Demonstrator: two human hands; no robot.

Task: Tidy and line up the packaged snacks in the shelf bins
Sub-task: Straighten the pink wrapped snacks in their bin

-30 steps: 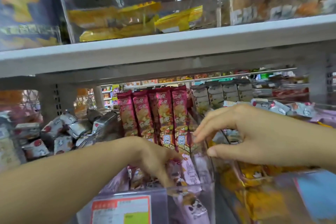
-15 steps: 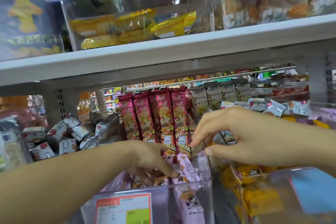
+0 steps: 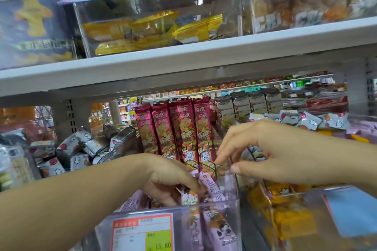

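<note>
A clear bin [image 3: 234, 208] on the lower shelf holds lilac snack packs [image 3: 214, 189] lying at its front and tall magenta packs [image 3: 183, 128] standing upright in a row behind them. My left hand [image 3: 163, 179] reaches down into the bin, its fingers and thumb curled round one lilac pack. My right hand [image 3: 265, 149] hovers over the bin's right wall, fingers loosely bent, index tip down by the foot of the rightmost magenta pack. It holds nothing.
A price label [image 3: 142, 232] covers the bin's front. Silver-white packs [image 3: 81, 149] fill the bin to the left; yellow packs [image 3: 285, 224] fill the one to the right. A white shelf board [image 3: 183, 61] hangs close above, carrying more clear bins.
My left hand has worked lower among the lilac packs. My right hand's fingertips have dropped toward the bin's right wall. The view has tilted slightly.
</note>
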